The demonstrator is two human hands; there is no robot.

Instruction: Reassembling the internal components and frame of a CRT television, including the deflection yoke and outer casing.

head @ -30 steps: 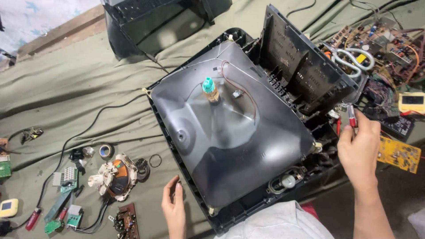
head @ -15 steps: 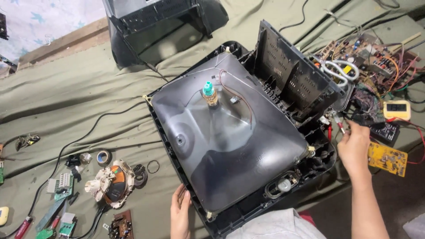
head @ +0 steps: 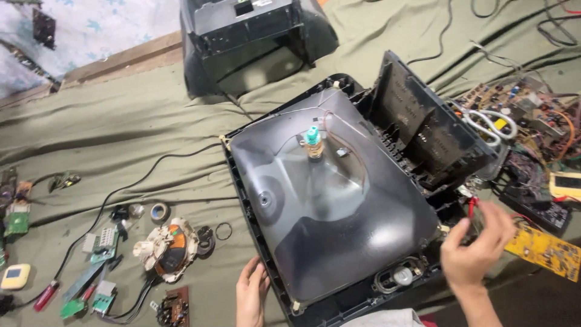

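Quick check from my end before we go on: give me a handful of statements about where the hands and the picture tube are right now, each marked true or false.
1. The picture tube lies face down in the black front frame, its neck pointing up. True.
2. The right hand rests flat on the glass of the tube. False: it is off the right-hand corner of the frame, by a red wire.
3. The left hand is at the near left edge of the frame. True.
4. The copper-wound deflection yoke sits on the tube's neck. False: it lies on the green cloth to the left.
5. A bare circuit board lies right of the frame. True.
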